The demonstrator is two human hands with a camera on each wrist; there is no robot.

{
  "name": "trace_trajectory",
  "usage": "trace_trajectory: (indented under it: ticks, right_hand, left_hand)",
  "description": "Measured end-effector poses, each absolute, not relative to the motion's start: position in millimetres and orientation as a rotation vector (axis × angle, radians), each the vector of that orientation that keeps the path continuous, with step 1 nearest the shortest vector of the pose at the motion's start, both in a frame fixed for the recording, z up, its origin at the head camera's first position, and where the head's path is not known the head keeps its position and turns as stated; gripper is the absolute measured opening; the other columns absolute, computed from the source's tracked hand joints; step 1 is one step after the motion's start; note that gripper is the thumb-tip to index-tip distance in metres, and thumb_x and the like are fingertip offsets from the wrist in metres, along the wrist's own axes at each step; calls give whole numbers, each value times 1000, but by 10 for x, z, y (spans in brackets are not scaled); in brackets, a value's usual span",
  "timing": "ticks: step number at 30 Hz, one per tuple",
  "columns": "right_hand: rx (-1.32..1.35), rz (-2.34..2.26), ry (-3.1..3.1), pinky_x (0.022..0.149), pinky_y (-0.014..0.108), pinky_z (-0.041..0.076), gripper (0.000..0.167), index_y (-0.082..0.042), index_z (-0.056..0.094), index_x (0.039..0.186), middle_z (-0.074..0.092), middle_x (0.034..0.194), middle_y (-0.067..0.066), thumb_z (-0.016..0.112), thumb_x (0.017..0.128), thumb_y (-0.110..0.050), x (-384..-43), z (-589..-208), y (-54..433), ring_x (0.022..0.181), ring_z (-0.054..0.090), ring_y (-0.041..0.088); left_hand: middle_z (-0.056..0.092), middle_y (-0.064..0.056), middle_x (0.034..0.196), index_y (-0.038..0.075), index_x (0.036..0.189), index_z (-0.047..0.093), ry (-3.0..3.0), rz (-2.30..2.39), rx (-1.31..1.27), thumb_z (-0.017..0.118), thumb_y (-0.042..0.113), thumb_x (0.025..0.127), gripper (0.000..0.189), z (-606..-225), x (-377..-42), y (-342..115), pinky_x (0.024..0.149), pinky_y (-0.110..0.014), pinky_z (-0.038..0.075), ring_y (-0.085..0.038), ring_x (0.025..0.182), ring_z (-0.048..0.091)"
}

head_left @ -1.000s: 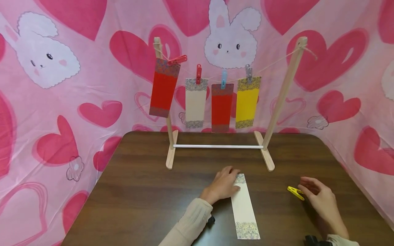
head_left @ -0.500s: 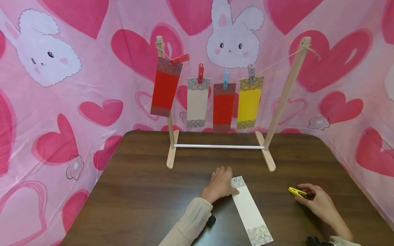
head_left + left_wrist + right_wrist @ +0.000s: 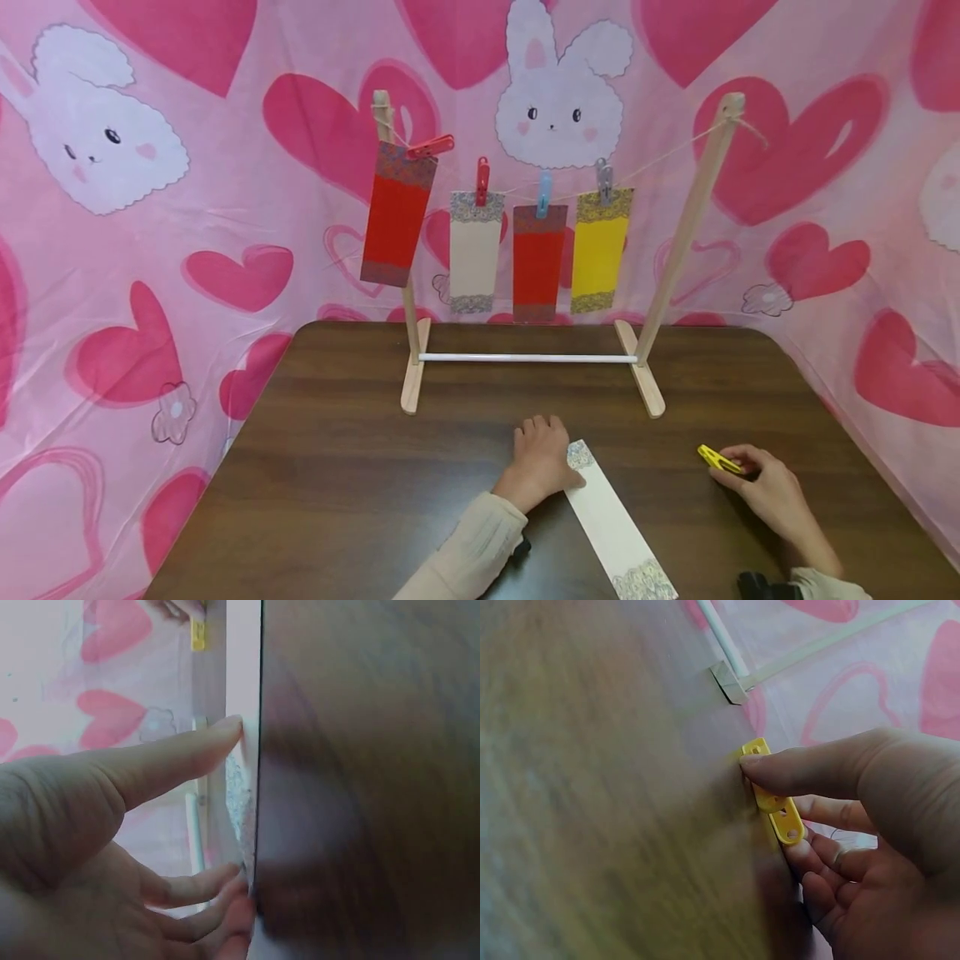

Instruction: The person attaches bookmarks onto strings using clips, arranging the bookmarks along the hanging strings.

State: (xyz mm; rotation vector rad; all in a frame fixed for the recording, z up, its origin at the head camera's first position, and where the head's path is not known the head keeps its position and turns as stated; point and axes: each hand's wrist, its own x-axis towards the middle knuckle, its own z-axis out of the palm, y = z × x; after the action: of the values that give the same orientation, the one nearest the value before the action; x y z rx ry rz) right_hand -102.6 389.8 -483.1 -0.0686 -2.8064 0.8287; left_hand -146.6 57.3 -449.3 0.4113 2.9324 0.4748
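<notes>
A cream paper strip [image 3: 611, 517] with patterned ends lies slanted on the table. At its upper left edge is my left hand [image 3: 536, 462], thumb resting on the strip and the other fingers bent down to the tabletop left of it. In the left wrist view the thumb [image 3: 217, 739] touches the strip's pale face [image 3: 244, 667]. To the right, my right hand [image 3: 772, 496] holds a yellow clothespin [image 3: 720, 460] low over the table. The right wrist view shows the thumb [image 3: 787, 772] on the clothespin [image 3: 769, 799], with fingers on its other side.
Behind stands a wooden rack [image 3: 686, 237] with a string across its posts. Clothespins hold a red card [image 3: 397, 221], a white card [image 3: 474, 254], another red card [image 3: 536, 271] and a yellow card [image 3: 597, 250] there. A white rod [image 3: 525, 358] joins the feet.
The strip has turned, its near end swinging right and its far end sliding slightly toward me. My left fingers have drawn back off it. The right hand has shifted its fingers on the clothespin.
</notes>
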Motion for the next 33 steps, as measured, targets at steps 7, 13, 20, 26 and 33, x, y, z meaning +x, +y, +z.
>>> trace_trajectory:
  ticks: [7, 13, 20, 26, 33]
  right_hand:
    - [-65, 824, -2789, 63, 24, 39, 26, -7, 71, 95, 66, 87, 5, 85, 78, -21, -1009, -4845, 3884, 73, 47, -5]
    - [-64, 831, -2776, 63, 23, 38, 26, -8, 71, 94, 66, 86, 4, 85, 78, -20, -1005, -4856, 3887, 73, 47, -4]
    - [-59, 838, -2762, 62, 22, 38, 26, -7, 71, 95, 65, 86, 5, 86, 77, -20, -1031, -4856, 3897, 72, 47, -5]
    - [-57, 837, -2754, 62, 21, 38, 26, -6, 71, 94, 65, 84, 4, 86, 77, -19, -1031, -4841, 3893, 71, 47, -4]
    - [-39, 831, -2732, 62, 20, 37, 25, -7, 71, 93, 64, 82, 2, 86, 76, -18, -1029, -4862, 3876, 71, 47, -4]
  left_hand:
    - [54, -3, 84, 10, 87, 58, 2854, 470, 447, 95, 46, 60, 58, -4488, -1412, 609, 76, -37, 42, -23, 83, 52]
    - [57, -9, 105, 5, 114, 60, 2864, 431, 450, 91, 43, 66, 68, -4457, -1359, 679, 87, -40, 45, -26, 99, 52]
    - [57, -9, 102, 9, 110, 60, 2967, 180, 395, 89, 64, 57, 82, -4439, -1208, 837, 79, -44, 45, -26, 97, 53]
    - [48, -4, 83, 15, 69, 56, 2919, 321, 475, 95, 47, 57, 53, -4397, -1213, 801, 69, -38, 41, -20, 81, 45]
    - [64, -9, 100, 6, 116, 60, 2762, 588, 479, 91, 37, 70, 64, -4278, -1307, 687, 78, -37, 52, -26, 95, 62]
